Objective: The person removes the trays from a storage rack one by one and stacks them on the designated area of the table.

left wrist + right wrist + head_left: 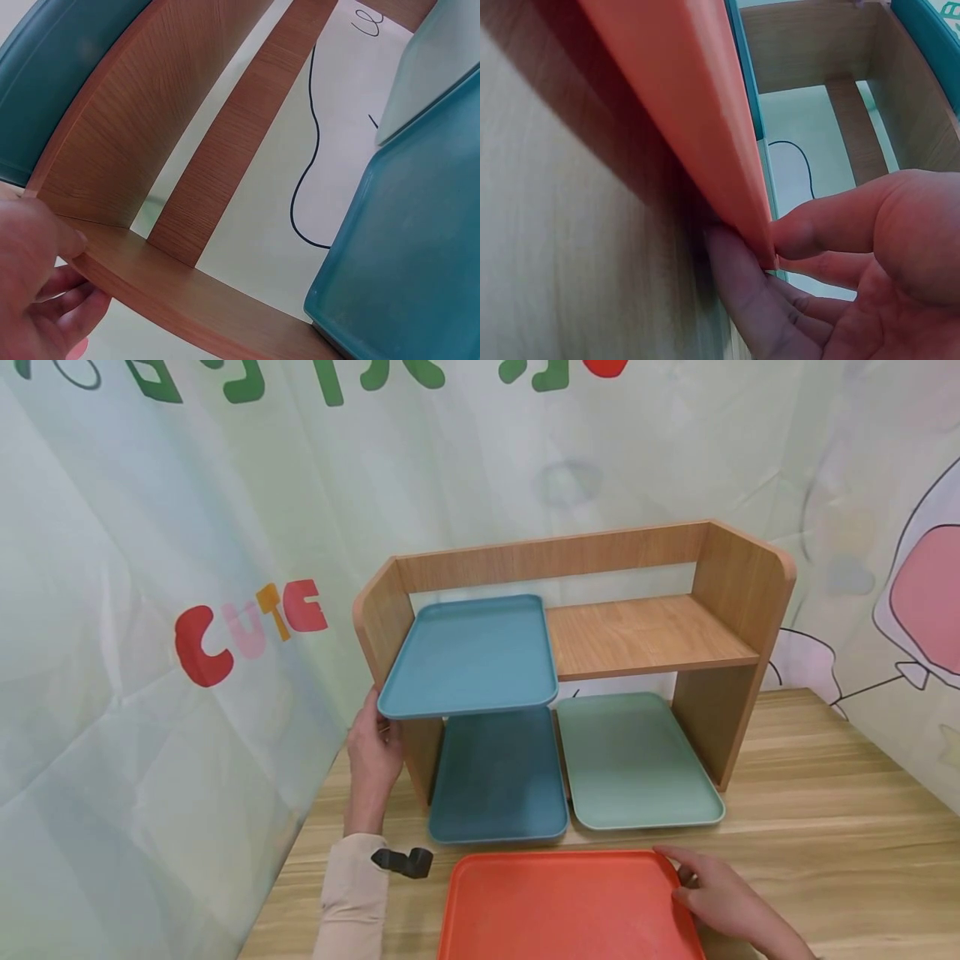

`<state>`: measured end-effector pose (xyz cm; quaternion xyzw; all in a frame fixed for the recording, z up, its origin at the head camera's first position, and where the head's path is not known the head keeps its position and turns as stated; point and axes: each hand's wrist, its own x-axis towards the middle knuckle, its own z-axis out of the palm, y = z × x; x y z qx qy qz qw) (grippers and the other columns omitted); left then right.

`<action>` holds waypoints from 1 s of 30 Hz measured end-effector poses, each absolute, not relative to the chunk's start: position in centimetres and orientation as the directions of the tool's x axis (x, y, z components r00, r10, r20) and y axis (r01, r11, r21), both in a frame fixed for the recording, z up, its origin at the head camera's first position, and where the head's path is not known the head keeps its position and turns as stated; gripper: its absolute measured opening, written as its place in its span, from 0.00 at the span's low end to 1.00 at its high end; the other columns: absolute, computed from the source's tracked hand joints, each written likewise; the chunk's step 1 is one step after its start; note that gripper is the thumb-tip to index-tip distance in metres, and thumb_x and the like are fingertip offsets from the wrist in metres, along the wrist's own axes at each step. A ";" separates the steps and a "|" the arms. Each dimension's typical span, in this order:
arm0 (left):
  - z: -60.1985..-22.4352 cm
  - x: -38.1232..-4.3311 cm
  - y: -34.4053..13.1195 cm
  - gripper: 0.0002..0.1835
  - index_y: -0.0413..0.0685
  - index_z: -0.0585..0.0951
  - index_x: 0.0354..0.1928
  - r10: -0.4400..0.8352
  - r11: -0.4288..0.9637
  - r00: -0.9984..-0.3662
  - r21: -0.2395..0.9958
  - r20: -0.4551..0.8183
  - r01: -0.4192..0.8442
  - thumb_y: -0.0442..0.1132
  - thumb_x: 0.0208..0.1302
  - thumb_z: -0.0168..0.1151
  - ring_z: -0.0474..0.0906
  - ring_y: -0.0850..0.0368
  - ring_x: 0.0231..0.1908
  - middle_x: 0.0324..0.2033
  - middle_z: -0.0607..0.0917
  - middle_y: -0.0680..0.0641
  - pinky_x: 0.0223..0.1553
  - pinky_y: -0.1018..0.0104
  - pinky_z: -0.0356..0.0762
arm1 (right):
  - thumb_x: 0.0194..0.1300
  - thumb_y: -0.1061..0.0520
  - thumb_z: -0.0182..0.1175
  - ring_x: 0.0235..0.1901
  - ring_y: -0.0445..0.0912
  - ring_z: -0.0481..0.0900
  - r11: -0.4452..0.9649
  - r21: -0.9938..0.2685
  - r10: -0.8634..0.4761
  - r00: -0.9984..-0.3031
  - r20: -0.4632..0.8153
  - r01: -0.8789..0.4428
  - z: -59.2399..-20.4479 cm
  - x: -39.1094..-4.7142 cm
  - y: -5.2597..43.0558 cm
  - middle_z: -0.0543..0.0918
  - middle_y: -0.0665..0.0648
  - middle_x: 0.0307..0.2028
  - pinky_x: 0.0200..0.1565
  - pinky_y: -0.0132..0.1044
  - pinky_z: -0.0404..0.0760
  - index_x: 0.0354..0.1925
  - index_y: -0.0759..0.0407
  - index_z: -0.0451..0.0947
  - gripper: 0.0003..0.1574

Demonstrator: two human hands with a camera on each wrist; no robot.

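At the left end of the wooden desk shelf (652,631), my left hand (375,750) grips the front edge of the side panel. In the left wrist view the thumb lies on the panel's inner side (142,262), fingers curled on the other. Just above that hand, a blue tray (476,656) rests on the upper board, its front rim jutting out. My right hand (720,893) pinches the far right corner of a red tray (562,910) in front of the shelf. The right wrist view shows fingers under the red tray (697,105) and the thumb at its edge.
On the lower level a darker blue tray (498,785) and a pale green tray (637,768) lie side by side, fronts sticking out. Everything stands on a wood-grain table (847,827). A printed cloth (247,760) hangs behind and at both sides.
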<state>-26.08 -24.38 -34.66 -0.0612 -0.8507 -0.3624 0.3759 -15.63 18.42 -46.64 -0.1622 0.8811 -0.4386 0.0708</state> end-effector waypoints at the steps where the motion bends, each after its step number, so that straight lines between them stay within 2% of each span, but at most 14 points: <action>1: -34.7 -26.1 -24.4 0.20 0.49 0.69 0.61 -0.169 0.729 -0.711 0.572 0.682 0.376 0.33 0.68 0.53 0.82 0.46 0.43 0.48 0.80 0.41 0.44 0.51 0.81 | 0.54 0.70 0.57 0.21 0.35 0.72 0.565 -0.794 -0.345 -0.938 0.018 -0.223 -46.7 -15.6 18.4 0.76 0.55 0.27 0.20 0.32 0.77 0.59 0.72 0.69 0.32; 18: -34.7 -25.9 -24.4 0.21 0.49 0.68 0.62 -0.175 0.736 -0.714 0.572 0.678 0.363 0.32 0.68 0.53 0.82 0.46 0.43 0.48 0.80 0.42 0.45 0.51 0.81 | 0.56 0.71 0.56 0.21 0.44 0.76 0.592 -0.798 -0.319 -0.942 -0.105 -0.112 -46.4 -15.7 18.0 0.79 0.55 0.27 0.20 0.36 0.77 0.61 0.71 0.67 0.32; 24: -34.8 -26.0 -24.4 0.21 0.48 0.68 0.63 -0.170 0.733 -0.707 0.568 0.686 0.374 0.31 0.68 0.53 0.82 0.45 0.43 0.49 0.80 0.41 0.45 0.51 0.81 | 0.56 0.72 0.56 0.19 0.47 0.75 0.604 -0.792 -0.305 -0.943 -0.134 -0.083 -46.3 -15.8 17.9 0.76 0.55 0.24 0.19 0.37 0.77 0.61 0.71 0.67 0.32; 30: -34.7 -26.1 -24.3 0.22 0.48 0.68 0.63 -0.175 0.739 -0.699 0.562 0.693 0.372 0.31 0.68 0.53 0.82 0.45 0.42 0.49 0.81 0.40 0.45 0.50 0.81 | 0.55 0.71 0.56 0.15 0.45 0.73 0.640 -0.760 -0.307 -0.944 -0.121 -0.110 -46.3 -15.8 17.9 0.72 0.54 0.21 0.18 0.35 0.75 0.60 0.71 0.67 0.32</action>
